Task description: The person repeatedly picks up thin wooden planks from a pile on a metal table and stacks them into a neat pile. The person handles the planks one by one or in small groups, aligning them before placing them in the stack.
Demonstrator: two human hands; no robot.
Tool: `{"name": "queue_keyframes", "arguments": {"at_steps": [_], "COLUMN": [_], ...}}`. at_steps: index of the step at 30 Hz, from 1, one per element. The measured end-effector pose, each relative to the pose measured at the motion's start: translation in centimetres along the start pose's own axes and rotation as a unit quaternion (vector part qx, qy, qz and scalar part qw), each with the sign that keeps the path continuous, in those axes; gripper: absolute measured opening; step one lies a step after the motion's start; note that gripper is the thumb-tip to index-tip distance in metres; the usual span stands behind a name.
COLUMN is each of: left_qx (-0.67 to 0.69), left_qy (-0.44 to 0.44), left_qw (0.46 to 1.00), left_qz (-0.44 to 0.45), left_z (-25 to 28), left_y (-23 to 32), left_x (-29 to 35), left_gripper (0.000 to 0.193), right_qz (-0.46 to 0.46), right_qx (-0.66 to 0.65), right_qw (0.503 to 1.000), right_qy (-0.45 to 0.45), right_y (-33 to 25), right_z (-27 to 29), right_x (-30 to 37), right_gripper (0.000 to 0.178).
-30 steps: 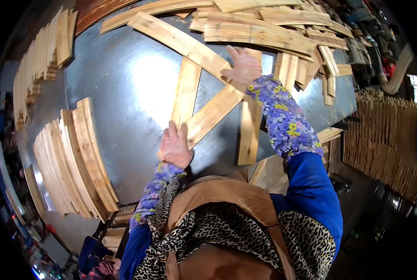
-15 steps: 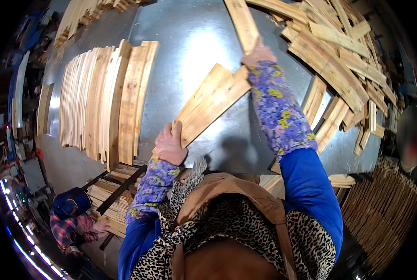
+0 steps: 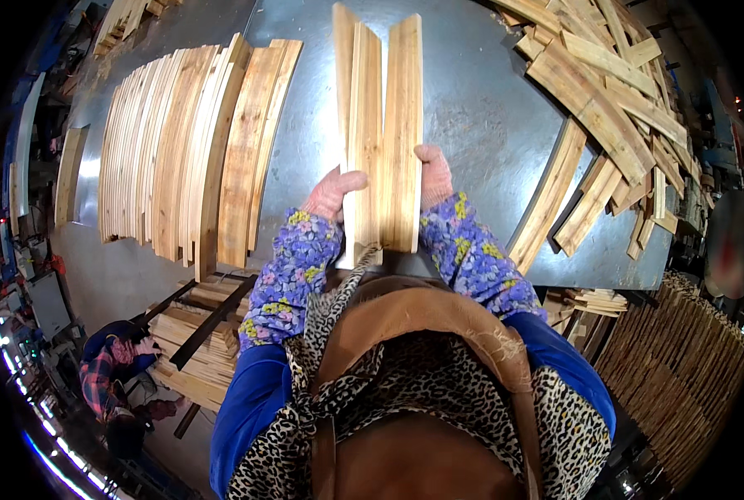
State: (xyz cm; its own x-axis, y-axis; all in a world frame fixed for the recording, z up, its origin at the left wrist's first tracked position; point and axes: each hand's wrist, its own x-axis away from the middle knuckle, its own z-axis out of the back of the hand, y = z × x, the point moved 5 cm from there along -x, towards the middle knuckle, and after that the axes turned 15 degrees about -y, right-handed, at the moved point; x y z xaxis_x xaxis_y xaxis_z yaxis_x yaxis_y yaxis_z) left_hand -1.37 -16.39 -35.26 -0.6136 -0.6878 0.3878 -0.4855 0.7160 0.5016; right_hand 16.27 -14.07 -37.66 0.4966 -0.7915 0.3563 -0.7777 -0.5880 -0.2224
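left fingers (image 3: 352, 181) and right fingers (image 3: 428, 153) clasp several wooden planks (image 3: 368, 150) between them.

The boards (image 3: 367, 142) that lay askew now point away from me, gathered between my left hand (image 3: 332, 194) and right hand (image 3: 436, 177).

Stacked brown wood (image 3: 668, 387) lies lower right, a plaid-clad co-worker (image 3: 98, 385) lower left.

No words, numbers, labels or signs can be read anywhere in view. The brown apron (image 3: 426, 310) bears faint, pale, scribble-like marks (image 3: 500, 362) on the right side of its curved upper edge, too small and blurred to make out as letters or a pattern.
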Motion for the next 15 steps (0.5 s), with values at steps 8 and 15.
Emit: {"name": "queue_keyframes", "arguments": {"at_steps": [8,15], "left_qx": [0.222,-0.548], "left_qy": [0.088,0.287], "left_qw": [0.962,0.786], "left_qz": [-0.136,-0.006], "left_z": [6.5,6.7], "left_y": [-2.1,-0.9], "left_x": [2.6,6.0], "left_gripper": [0.051,0.054], "right_qz": [0.007,0.007], "right_qx": [-0.024,0.617], "right_qw": [0.999,0.782], "right_qy": [0.039,0.090], "right_y": [2.6,5.4], "right_z": [0.3,-2.5], "right_x": [-2.1,-4.1], "right_gripper": [0.061,0.084]}}
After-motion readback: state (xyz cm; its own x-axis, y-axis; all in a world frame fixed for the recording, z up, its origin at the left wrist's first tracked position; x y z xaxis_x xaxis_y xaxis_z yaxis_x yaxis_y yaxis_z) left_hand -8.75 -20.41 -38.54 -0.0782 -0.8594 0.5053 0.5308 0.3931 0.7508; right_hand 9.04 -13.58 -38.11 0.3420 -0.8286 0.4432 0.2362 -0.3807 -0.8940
